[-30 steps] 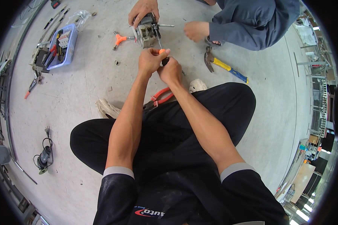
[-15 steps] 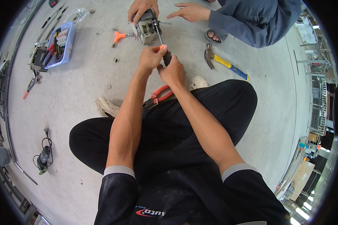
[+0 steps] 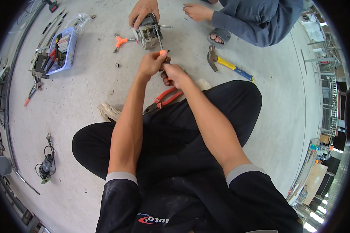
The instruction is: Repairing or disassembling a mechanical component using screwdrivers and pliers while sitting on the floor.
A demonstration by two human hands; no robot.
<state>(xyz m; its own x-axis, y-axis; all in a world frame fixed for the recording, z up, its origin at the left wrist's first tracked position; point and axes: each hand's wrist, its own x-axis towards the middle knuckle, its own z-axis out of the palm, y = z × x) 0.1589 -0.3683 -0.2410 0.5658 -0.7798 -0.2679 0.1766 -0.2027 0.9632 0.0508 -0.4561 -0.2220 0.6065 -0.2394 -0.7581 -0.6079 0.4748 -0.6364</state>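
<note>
My left hand (image 3: pixel 151 65) is closed around the orange collar of a screwdriver (image 3: pixel 163 53), thumb on top. Behind it, my right hand (image 3: pixel 175 74) grips the tool's dark handle. The metal shaft reaches away from me to a grey boxy electrical device (image 3: pixel 147 35) on the floor; the exact spot where the tip meets it is hard to make out. A co-worker's hand (image 3: pixel 143 12) presses on the device from the far side. From its right side sticks a short metal rod (image 3: pixel 166 26). Red-handled pliers (image 3: pixel 167 97) lie just below my hands, near my legs.
A claw hammer (image 3: pixel 230 65) lies to the right, near the co-worker's sandalled foot (image 3: pixel 218 37). Left of the device is an orange three-armed wrench (image 3: pixel 121 41). Farther left are a blue basket of tools (image 3: pixel 70 52) and a corded power tool (image 3: pixel 46 165).
My right hand has turned and shifted slightly down on the screwdriver's handle. The co-worker's other hand, which was pointing at the device, has drawn back with its fingers curled.
</note>
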